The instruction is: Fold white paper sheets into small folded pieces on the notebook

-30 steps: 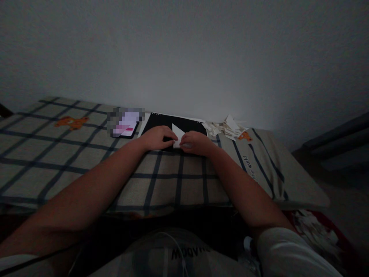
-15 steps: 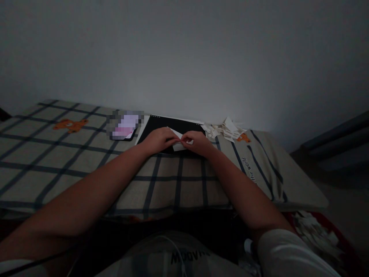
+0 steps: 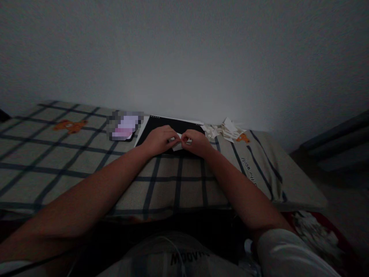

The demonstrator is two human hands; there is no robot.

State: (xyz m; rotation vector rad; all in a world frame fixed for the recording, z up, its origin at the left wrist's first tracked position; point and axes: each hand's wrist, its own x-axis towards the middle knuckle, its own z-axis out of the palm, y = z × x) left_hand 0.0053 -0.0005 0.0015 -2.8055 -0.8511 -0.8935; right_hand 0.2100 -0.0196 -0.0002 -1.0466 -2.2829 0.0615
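A small white folded paper [image 3: 178, 143] lies on a black board [image 3: 161, 127] that rests on a checked pillow [image 3: 86, 161]. My left hand [image 3: 158, 140] presses on the paper's left part with its fingertips. My right hand [image 3: 196, 142] pinches the right part, thumb and finger closed on it. Most of the paper is hidden under my fingers. The room is dim.
A phone [image 3: 124, 127] with a lit screen lies left of the board. A heap of folded white paper pieces [image 3: 225, 129] sits to the right of the board by the wall. More white paper scraps [image 3: 313, 231] lie low at the right, beside my leg.
The paper's upright triangular flap has been folded down flat. Both hands have closed in over it, so less of the paper shows.
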